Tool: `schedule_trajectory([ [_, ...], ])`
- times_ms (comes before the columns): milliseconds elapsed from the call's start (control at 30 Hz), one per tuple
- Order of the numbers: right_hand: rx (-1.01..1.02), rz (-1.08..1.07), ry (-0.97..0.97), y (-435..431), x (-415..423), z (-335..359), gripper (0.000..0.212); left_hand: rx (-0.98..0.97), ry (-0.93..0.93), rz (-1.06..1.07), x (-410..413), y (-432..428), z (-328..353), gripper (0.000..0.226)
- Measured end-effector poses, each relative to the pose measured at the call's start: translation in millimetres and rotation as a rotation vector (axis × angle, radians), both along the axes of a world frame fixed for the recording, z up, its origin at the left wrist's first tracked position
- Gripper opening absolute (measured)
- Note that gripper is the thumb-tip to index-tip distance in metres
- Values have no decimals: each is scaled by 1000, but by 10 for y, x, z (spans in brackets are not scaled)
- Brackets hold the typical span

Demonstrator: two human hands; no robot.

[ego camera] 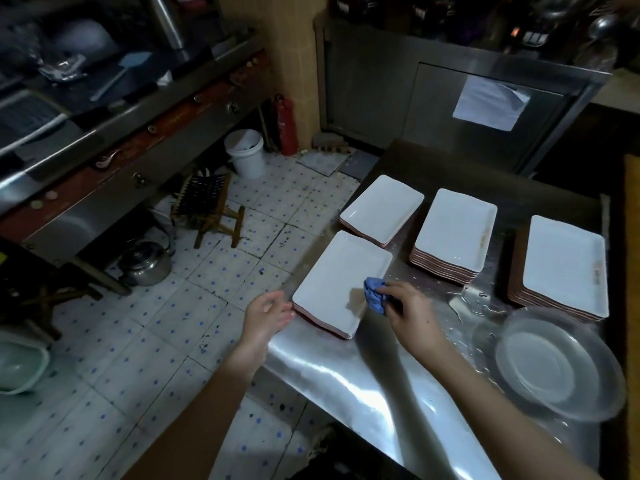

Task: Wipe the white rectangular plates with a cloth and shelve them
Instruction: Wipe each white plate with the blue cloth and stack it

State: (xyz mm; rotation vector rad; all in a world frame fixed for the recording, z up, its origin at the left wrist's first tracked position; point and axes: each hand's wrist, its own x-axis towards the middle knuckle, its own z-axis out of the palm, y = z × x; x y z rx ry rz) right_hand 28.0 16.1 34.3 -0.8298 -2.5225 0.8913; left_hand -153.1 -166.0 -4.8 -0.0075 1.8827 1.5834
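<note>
Several stacks of white rectangular plates stand on a steel table (346,372). The nearest stack (337,275) sits at the table's left edge. My right hand (410,315) grips a crumpled blue cloth (374,295) at that stack's near right corner. My left hand (268,311) hovers with relaxed fingers just off the stack's near left corner, holding nothing. Behind lie a small stack (382,207), a taller stack (455,233) with a brownish smear, and a far-right stack (564,266).
A round glass dish (554,365) lies on the wet table at the near right. On the tiled floor to the left are a small wooden stool (207,206), a metal kettle (147,261), a white bucket (246,152) and a red extinguisher (285,124). A steel cooking range runs along the left.
</note>
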Motion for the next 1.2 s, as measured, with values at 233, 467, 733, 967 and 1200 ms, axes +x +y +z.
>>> schedule_trajectory([
  [233, -24, -48, -4, 92, 19, 10, 32, 43, 12, -27, -42, 246, 64, 21],
  [467, -22, -165, -16, 281, 144, 68, 31, 44, 19, -116, -108, 732, 98, 21],
  [733, -38, -292, 31, 577, 222, 78, 29, 53, 40, -191, -264, 1374, 144, 17],
  [967, -26, -333, 43, 807, 151, 32, 31, 44, 75, -230, -605, 1985, 47, 23],
  [1200, -43, -343, 69, 1038, -153, 29, 30, -58, 152, -211, -921, 2455, -126, 32],
])
